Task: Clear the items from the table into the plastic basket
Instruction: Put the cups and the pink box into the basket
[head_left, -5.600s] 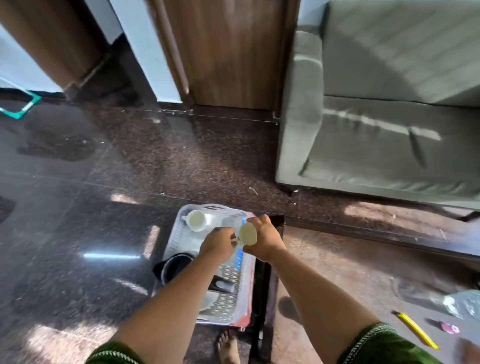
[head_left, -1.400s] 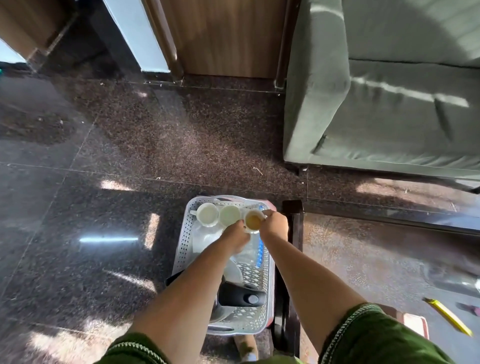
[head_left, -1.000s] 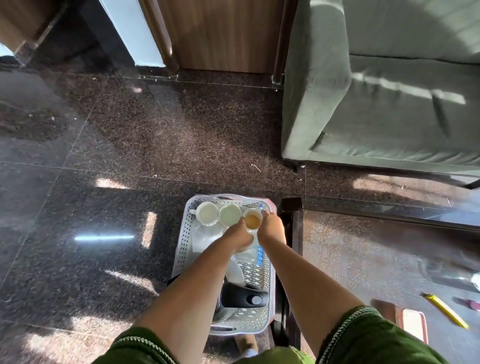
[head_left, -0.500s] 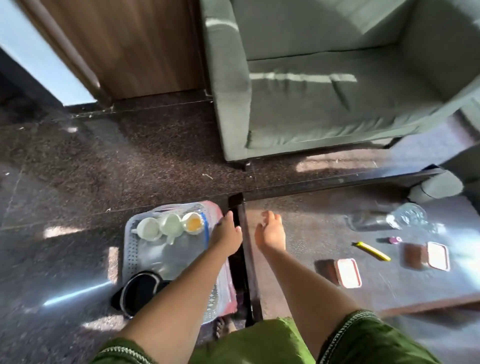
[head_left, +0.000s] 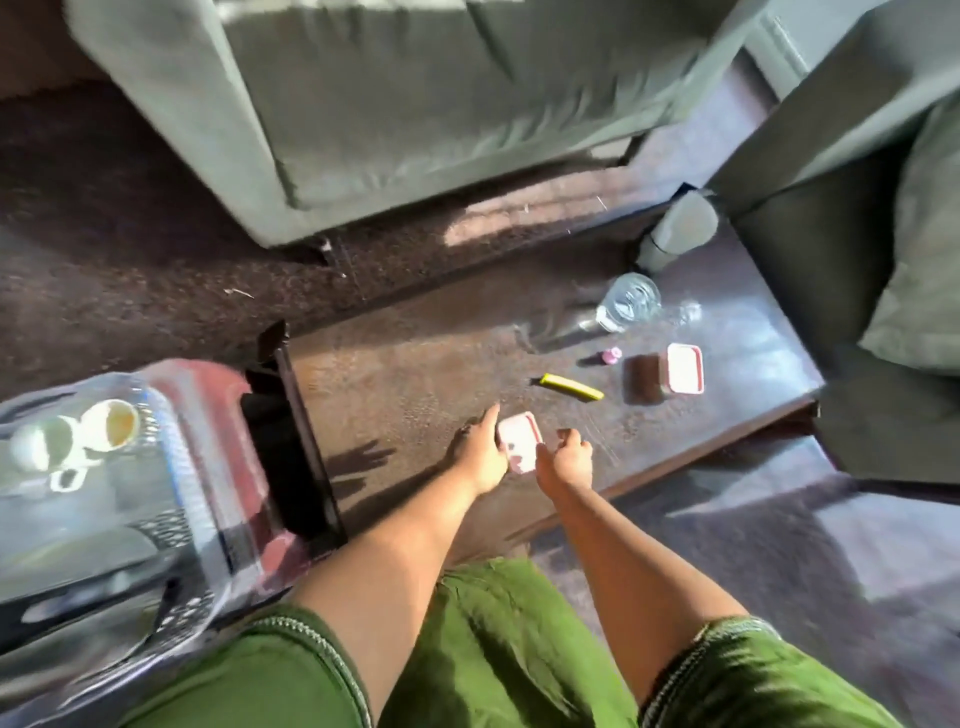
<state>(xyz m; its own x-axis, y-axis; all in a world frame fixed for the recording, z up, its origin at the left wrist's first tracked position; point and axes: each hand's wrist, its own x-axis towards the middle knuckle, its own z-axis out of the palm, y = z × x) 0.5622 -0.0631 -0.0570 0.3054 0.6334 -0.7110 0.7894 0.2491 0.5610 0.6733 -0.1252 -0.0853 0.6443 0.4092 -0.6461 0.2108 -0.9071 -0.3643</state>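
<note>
A small pink-rimmed white container (head_left: 517, 440) lies on the dark table (head_left: 405, 374) near its front edge. My left hand (head_left: 480, 452) touches its left side and my right hand (head_left: 566, 460) its right side, fingers curled against it. The plastic basket (head_left: 171, 415) stands on the floor to the left, blurred, with white cups (head_left: 106, 423) inside. Further right on the table lie a yellow stick-like item (head_left: 571, 387), a second pink-rimmed container (head_left: 684, 367), a tiny pink cap (head_left: 611, 355), a clear glass (head_left: 631, 301) and a pale tumbler (head_left: 675, 231).
A grey sofa (head_left: 415, 93) stands behind the table and another grey seat (head_left: 883, 208) to the right. The floor is dark granite. A dark pan-like item (head_left: 78, 556) lies in the basket's near end.
Both hands have left the basket and moved right over the table to the near pink-rimmed container, now held between them. The view has swung right.
</note>
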